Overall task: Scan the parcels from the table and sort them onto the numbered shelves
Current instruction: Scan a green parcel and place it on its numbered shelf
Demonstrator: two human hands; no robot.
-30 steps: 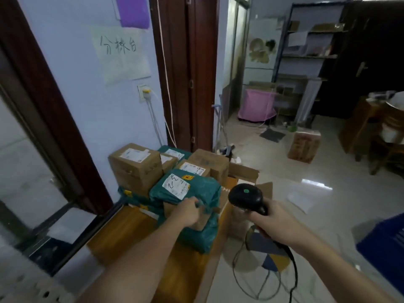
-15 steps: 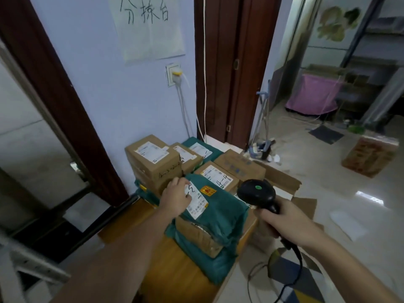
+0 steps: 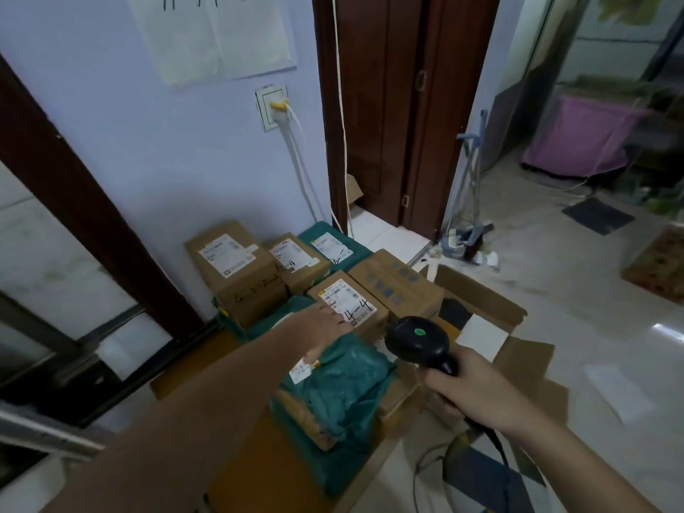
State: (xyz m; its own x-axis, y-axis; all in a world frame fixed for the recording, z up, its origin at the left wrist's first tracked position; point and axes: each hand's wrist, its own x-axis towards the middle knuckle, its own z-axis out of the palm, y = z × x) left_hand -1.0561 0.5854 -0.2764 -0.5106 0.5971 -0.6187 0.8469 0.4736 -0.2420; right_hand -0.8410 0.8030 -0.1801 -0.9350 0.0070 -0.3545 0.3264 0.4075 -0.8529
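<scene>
Parcels crowd the wooden table (image 3: 237, 472) against the wall. Left hand (image 3: 322, 329) reaches over a green bag parcel (image 3: 348, 390), fingers on the "4-4" box (image 3: 351, 307); whether it grasps, cannot tell. Right hand (image 3: 470, 390) clenches the scanner (image 3: 418, 340) handle past the table's right edge, above an open carton (image 3: 499, 327). Bare floor (image 3: 577, 290) lies right.

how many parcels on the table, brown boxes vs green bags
brown cardboard boxes: 4 (tall box, small box, box marked 4-4, unlabelled box)
green bags plainly visible: 2 (rear bag, front bag)
total: 6; more may be hidden underneath
</scene>
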